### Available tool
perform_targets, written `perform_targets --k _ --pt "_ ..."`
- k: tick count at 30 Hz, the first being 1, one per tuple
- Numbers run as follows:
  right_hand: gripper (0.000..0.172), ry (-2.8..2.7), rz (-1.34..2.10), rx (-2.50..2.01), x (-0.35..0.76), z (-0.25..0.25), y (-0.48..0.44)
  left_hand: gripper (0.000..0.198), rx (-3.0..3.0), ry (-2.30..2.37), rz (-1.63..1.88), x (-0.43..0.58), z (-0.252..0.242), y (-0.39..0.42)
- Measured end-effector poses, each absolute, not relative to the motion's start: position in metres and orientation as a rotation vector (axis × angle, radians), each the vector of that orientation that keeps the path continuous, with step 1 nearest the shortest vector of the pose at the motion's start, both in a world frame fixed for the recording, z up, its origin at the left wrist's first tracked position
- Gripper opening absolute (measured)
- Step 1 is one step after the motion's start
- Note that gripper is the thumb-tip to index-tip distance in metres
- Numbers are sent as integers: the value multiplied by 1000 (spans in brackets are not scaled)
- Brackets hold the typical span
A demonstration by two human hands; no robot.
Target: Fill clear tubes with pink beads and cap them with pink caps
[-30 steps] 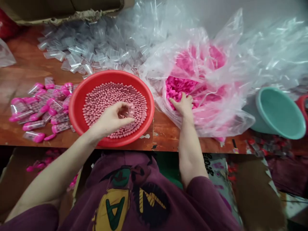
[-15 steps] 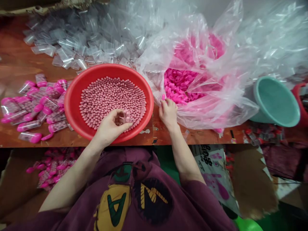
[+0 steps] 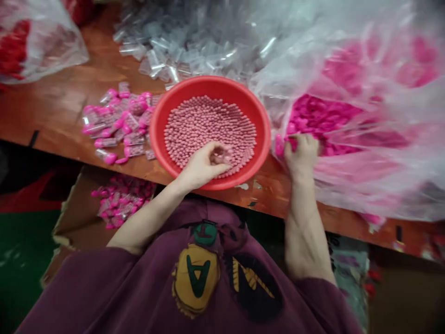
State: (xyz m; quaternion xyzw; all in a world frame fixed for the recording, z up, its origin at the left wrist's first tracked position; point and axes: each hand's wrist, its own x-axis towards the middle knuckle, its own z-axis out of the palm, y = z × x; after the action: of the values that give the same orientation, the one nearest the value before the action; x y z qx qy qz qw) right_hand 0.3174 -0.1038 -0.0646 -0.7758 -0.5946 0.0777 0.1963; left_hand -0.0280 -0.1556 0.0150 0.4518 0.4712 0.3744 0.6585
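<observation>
A red bowl (image 3: 160, 125) full of small pink beads (image 3: 208, 123) sits at the table's front edge. My left hand (image 3: 203, 164) hovers over its near side, fingers curled around a small clear tube that it holds among the beads. My right hand (image 3: 302, 150) rests at the mouth of a large clear plastic bag (image 3: 365, 176) holding bright pink caps (image 3: 320, 116), fingers closed over some of them. The frame is blurred, so what the fingers pinch is unclear.
Filled tubes with pink caps (image 3: 116, 120) lie left of the bowl. Empty clear tubes (image 3: 181, 51) are heaped behind it. A cardboard box (image 3: 76, 208) below the table edge holds more filled tubes. A bag of red pieces (image 3: 21, 46) lies far left.
The view has swung left and tilted. My right hand came out of the bag's depth to its mouth. My left hand stays over the bowl's near side.
</observation>
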Motion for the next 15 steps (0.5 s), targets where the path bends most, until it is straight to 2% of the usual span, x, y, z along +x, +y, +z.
perform_targets --k 2,6,9,15 --pt "27 -1711 203 -2103 306 -68 -110 41 918 995 888 -29 15 -152" --pt "35 -1714 127 -2000 291 -72 -117 43 748 851 905 -37 13 -147" --pt "31 -1703 89 -1958 284 -67 -119 44 671 738 868 -46 14 -146" --pt "33 -1508 20 -2084 277 -59 -121 49 659 668 812 -58 21 -145"
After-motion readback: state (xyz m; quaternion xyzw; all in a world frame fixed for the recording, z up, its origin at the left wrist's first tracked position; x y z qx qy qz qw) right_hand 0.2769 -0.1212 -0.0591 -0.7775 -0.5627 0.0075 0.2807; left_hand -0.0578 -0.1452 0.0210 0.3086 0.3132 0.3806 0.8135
